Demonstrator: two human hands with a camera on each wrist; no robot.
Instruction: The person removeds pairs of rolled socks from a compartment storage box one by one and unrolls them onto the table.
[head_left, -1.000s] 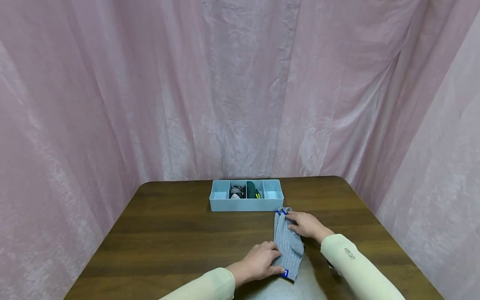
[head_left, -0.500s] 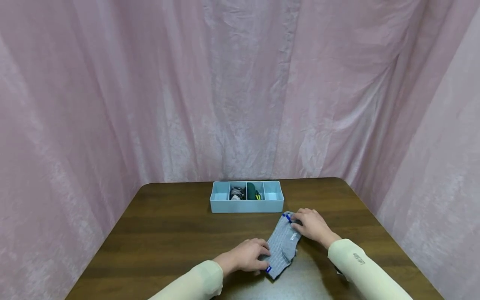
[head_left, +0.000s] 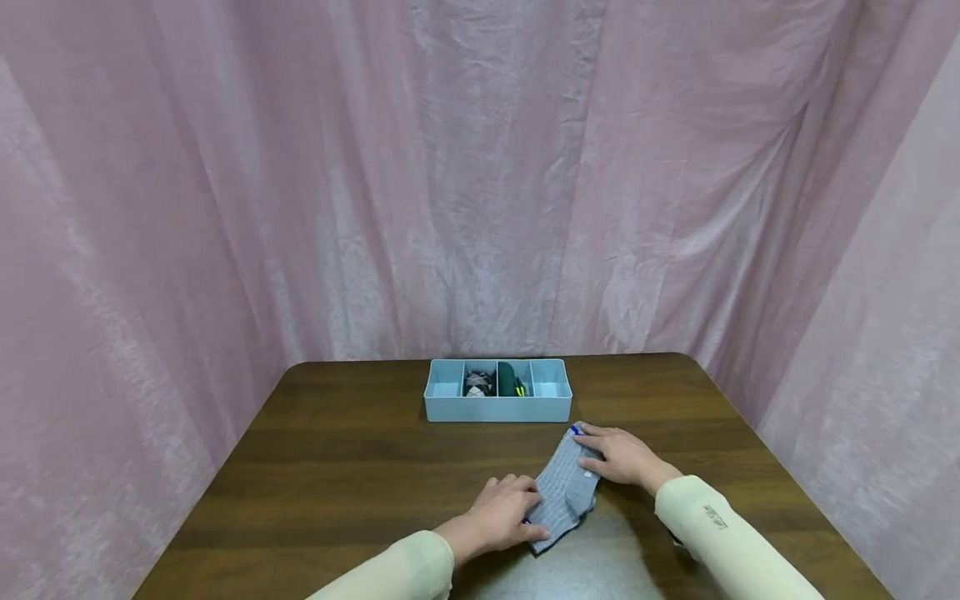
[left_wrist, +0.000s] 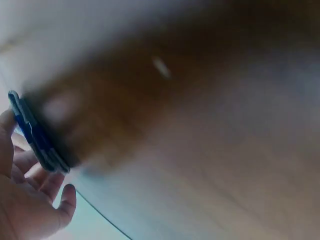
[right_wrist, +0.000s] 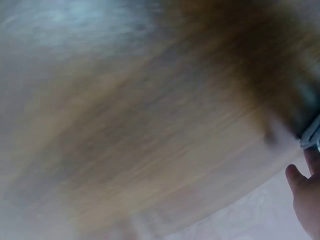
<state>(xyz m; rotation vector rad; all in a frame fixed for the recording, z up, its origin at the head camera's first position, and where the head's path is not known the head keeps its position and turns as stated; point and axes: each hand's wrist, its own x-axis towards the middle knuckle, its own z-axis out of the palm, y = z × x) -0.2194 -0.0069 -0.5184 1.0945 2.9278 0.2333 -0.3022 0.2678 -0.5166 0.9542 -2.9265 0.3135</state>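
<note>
Left hand [head_left: 497, 510]: grip wide, fingers resting on near end of grey striped sock [head_left: 562, 490], slanted on the desk [head_left: 360, 467]. Right hand [head_left: 624, 457]: grip likewise wide, fingers across sock's far end. Beyond: pale-blue four-compartment organizer [head_left: 498, 409], dark patterned bundle [head_left: 477, 383] in second compartment from left, dark green item [head_left: 506, 379] in third. Pink velvety curtain [head_left: 487, 192] behind.

Pale glare on the near tabletop [head_left: 592, 567], soft shadows, heavy blur in both wrist views.

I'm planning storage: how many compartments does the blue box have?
4 in a row: left compartment, one with a patterned item, one with a green item, right compartment. None hidden.
</note>
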